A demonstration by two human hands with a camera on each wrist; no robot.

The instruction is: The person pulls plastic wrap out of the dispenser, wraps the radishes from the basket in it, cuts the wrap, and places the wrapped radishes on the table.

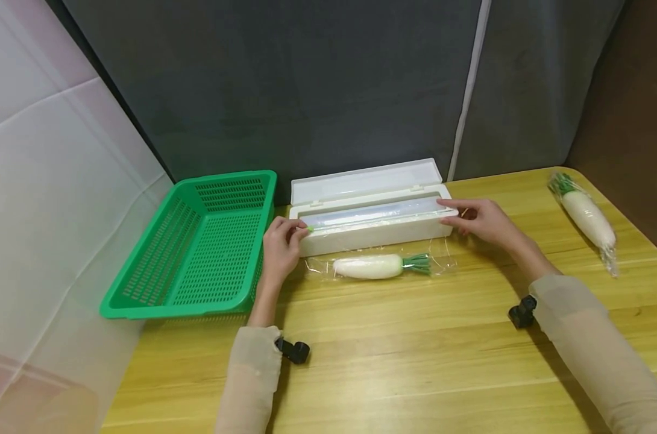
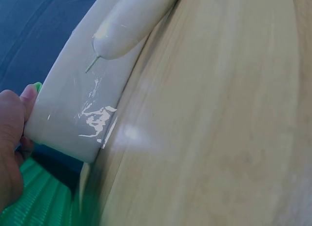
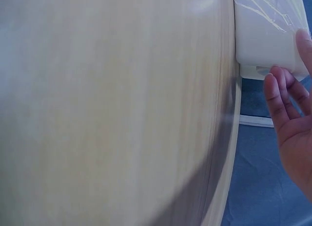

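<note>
A white plastic wrap dispenser [image 1: 377, 232] stands at the table's back with its lid [image 1: 366, 181] raised. At its left front corner my left hand [image 1: 281, 246] pinches the small green slide cutter [image 1: 310, 228] between thumb and finger. My right hand [image 1: 486, 222] holds the dispenser's right end, thumb at the front and index finger on the rim; other fingers show beside that end in the right wrist view. Clear film hangs over the front and spreads on the table around a white radish [image 1: 367, 266] with green stalks, lying just before the dispenser.
A green plastic basket [image 1: 179, 310] stands left of the dispenser, close to my left forearm. Another radish [image 1: 587, 217], wrapped in clear film, lies at the far right. Grey fabric [image 1: 307, 90] rises behind the wooden table [image 1: 393, 361].
</note>
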